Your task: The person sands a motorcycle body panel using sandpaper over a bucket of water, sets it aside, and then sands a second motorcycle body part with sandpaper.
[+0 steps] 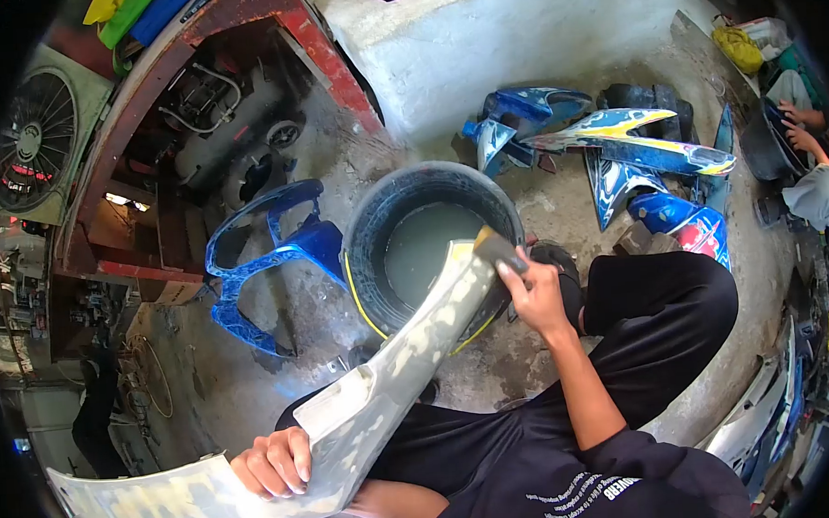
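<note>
Left hand's (273, 463) panel (375, 397) over bucket rim (428, 167)

Concrete floor (192, 402), grey and stained, serving as the supporting surface. Just beyond the right fingers (519, 286) and to their left: round dark bucket (360, 215), upright. Farther left, beyond the left fingers (280, 461): blue open-framed panel (315, 244), near the bucket. Beyond the right fingers and to their right: loose group of painted panels (648, 153) in blue, white and yellow, some overlapping. Dark patches mark the floor below the right fingers.
</note>
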Demonstrator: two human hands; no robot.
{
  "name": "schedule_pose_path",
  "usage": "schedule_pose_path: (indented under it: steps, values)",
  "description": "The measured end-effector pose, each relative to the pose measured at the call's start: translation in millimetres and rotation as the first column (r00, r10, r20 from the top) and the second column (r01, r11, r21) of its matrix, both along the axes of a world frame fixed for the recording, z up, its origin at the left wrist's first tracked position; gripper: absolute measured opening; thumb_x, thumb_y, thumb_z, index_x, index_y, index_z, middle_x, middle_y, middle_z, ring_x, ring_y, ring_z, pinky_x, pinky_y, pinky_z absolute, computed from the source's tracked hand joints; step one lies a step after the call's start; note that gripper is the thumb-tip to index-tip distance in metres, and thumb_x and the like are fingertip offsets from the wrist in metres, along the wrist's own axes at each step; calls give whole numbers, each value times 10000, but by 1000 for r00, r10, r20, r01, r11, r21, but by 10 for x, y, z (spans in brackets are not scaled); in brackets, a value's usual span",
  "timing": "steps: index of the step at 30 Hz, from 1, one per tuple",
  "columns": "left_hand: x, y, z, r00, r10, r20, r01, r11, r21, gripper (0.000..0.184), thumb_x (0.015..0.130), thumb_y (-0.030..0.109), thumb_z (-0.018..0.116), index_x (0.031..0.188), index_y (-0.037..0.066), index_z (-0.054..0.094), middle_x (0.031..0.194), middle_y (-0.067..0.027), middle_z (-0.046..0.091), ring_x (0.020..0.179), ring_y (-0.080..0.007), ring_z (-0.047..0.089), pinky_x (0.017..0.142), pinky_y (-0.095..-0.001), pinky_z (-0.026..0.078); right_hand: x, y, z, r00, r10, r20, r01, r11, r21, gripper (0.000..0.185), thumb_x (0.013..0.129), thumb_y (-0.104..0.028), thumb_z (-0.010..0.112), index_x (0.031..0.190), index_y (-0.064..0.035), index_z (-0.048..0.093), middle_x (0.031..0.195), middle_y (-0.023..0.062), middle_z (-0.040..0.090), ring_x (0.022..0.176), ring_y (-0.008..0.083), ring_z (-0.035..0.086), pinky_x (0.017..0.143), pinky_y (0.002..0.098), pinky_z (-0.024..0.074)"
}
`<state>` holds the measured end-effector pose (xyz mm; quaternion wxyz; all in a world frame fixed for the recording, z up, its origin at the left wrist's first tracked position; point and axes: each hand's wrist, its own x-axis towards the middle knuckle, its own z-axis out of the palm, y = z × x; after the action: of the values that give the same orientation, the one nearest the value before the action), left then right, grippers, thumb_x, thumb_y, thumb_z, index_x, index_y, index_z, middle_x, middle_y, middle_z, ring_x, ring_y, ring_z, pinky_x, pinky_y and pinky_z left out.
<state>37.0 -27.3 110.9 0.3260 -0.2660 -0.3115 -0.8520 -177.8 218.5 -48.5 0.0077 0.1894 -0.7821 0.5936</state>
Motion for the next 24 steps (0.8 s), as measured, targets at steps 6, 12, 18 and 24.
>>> schedule_pose_path:
  steps: [6,12,18,24]
  values:
    - [-95,-56,139,997,-71,18,72,996,-57,275,945,51,478,682,132,478,558,-15,520,493,-132,516,685,-340,474,-74,7,-30,998,-51,43,45,991,123,181,922,-62,624,958,95,708,975,232,732,1012,292,716,1093,383,418]
    - [-166,-84,205,995,-100,16,101,984,-149,294,954,45,464,673,133,470,544,-12,516,469,-126,513,656,-335,482,38,-22,63,997,-26,-70,24,999,-36,221,936,-111,627,942,95,707,931,241,727,975,298,725,1090,405,423]
    - [-176,-167,216,992,-128,-4,126,975,-181,214,944,66,540,735,108,514,607,-38,585,523,-154,585,663,-377,537,58,-62,106,999,-24,-26,21,996,-92,208,926,-97,618,985,83,704,979,250,712,963,357,711,1117,440,394]
    - [-218,-124,311,993,-110,34,114,981,-160,235,945,65,536,714,104,513,583,-44,583,503,-151,576,636,-373,538,-37,-16,-49,994,-85,67,78,992,95,195,913,-63,639,1048,57,714,1043,217,727,1034,356,703,1113,449,395]
